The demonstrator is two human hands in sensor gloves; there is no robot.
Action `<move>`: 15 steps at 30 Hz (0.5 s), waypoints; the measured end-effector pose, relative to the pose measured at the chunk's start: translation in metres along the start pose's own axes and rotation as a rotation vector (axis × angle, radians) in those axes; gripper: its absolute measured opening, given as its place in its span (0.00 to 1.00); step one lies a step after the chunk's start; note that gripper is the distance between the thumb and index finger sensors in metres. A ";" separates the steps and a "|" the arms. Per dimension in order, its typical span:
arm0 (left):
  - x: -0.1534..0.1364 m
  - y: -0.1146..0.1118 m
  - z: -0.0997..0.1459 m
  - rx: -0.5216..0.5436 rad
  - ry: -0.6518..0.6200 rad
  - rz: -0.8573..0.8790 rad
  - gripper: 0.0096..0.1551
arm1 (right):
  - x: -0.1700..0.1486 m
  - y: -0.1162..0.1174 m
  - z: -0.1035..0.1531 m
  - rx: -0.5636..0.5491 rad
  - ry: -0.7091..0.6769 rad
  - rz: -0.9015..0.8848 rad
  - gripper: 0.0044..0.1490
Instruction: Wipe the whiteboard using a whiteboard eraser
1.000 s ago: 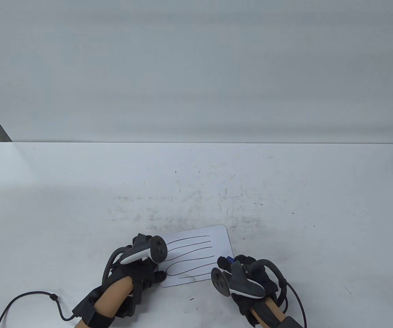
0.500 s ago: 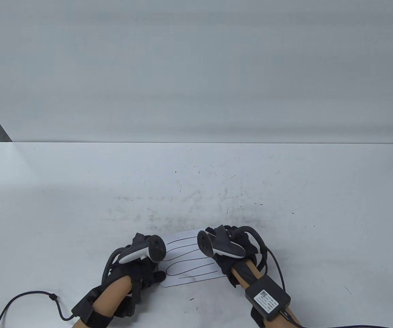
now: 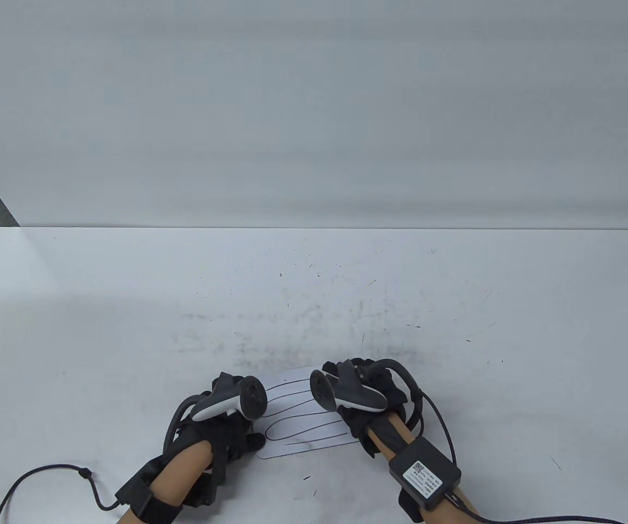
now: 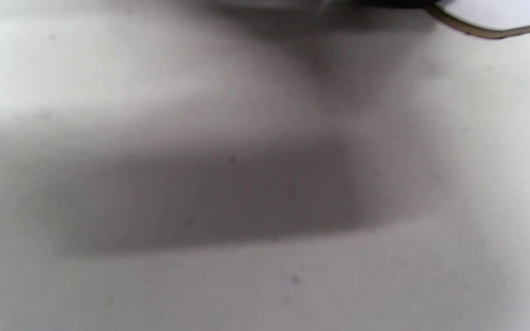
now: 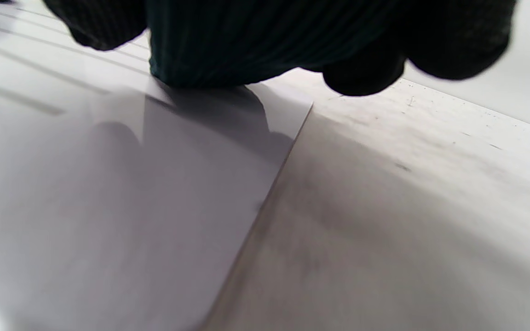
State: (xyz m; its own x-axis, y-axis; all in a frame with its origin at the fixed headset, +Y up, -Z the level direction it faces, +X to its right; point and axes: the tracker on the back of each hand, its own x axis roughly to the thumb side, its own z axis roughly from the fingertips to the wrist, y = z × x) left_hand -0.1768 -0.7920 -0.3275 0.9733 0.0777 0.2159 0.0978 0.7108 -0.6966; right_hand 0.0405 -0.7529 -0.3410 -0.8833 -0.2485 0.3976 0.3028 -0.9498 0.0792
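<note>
Two gloved hands work near the tabletop's front edge: your right hand [image 3: 371,390] grips the eraser [image 5: 265,41] on the whiteboard [image 3: 297,423], hiding its far corner; your left hand [image 3: 226,423] rests at its left edge, finger grip unclear.

Glossy, smooth whiteboard [image 5: 108,207] lies on a scuffed matt table [image 3: 128,300]; ribbed felt eraser [image 5: 256,41].

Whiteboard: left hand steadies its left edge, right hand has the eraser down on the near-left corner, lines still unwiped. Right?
Wrong corner. In the table view the right hand sits over the far-right part of the whiteboard, and the right wrist view shows the eraser down by its right edge. The left hand does hold the left edge; lines remain.
</note>
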 end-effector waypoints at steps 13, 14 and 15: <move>0.000 0.000 0.000 0.003 -0.006 0.012 0.57 | 0.013 0.014 0.079 -0.001 -0.043 0.029 0.42; 0.000 0.000 -0.001 0.001 -0.007 0.015 0.57 | 0.013 0.013 0.078 0.005 -0.045 0.030 0.42; 0.000 0.000 -0.001 0.000 -0.007 0.016 0.57 | 0.012 0.012 0.075 0.017 -0.048 0.028 0.42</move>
State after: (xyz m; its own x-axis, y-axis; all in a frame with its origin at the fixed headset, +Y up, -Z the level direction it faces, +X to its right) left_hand -0.1769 -0.7924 -0.3281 0.9733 0.0940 0.2093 0.0820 0.7094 -0.7001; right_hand 0.0604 -0.7532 -0.2668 -0.8565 -0.2650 0.4429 0.3333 -0.9392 0.0826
